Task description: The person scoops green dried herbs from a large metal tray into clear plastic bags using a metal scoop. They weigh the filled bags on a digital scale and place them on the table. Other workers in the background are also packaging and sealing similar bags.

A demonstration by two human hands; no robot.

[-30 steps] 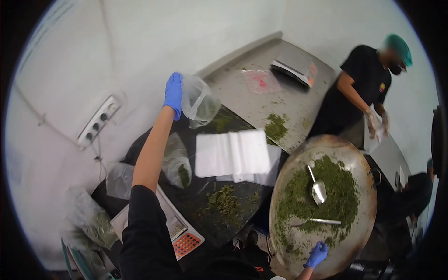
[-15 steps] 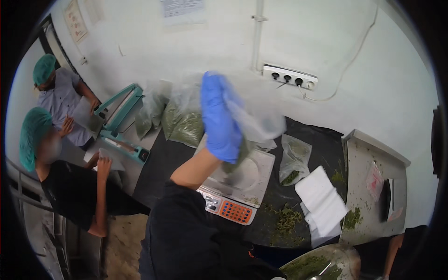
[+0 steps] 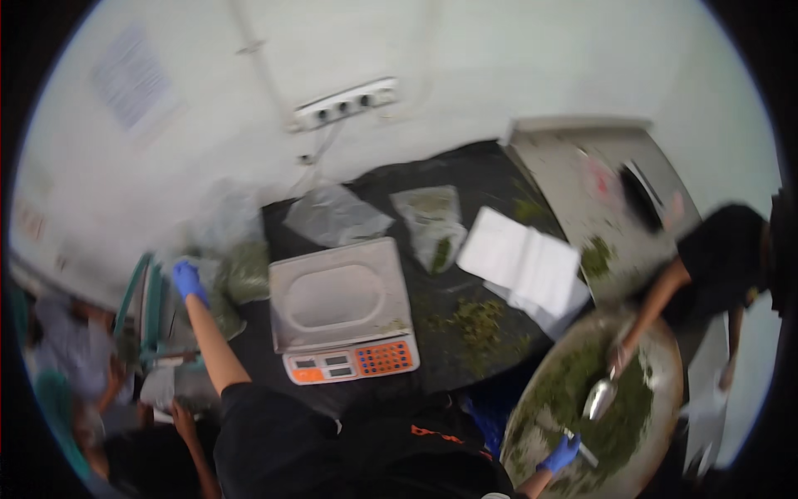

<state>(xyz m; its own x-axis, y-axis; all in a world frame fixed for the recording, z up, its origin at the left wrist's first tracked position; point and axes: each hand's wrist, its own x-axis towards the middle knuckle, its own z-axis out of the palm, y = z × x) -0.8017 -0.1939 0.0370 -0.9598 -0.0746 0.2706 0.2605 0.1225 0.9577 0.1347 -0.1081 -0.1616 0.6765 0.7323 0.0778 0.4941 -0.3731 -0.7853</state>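
My left hand [image 3: 188,279] is at the top of a clear bag of green leaf [image 3: 223,318] at the left end of the worktop [image 3: 432,299]; its fingers look bunched, but blur keeps me from telling whether they grip the plastic. My right hand [image 3: 560,455] is over the near side of a wide, round metal pan [image 3: 672,378], its fingers partly bent at a metal handle [image 3: 587,452]; I cannot tell whether they close on it. Chopped green leaf [image 3: 625,420] covers much of the pan, and a co-worker's hand [image 3: 619,359] has a metal scoop [image 3: 598,401] there.

Just beside my left hand is another filled bag [image 3: 248,270], with a teal frame [image 3: 151,309] on its other side. Between my arms sits a scale [image 3: 339,298] with an orange keypad. Behind it lies a crumpled clear bag [image 3: 337,216], and to the right a bag with a little leaf inside [image 3: 432,223]. Farther right, white sheets [image 3: 519,258] lie near loose leaf [image 3: 478,328].
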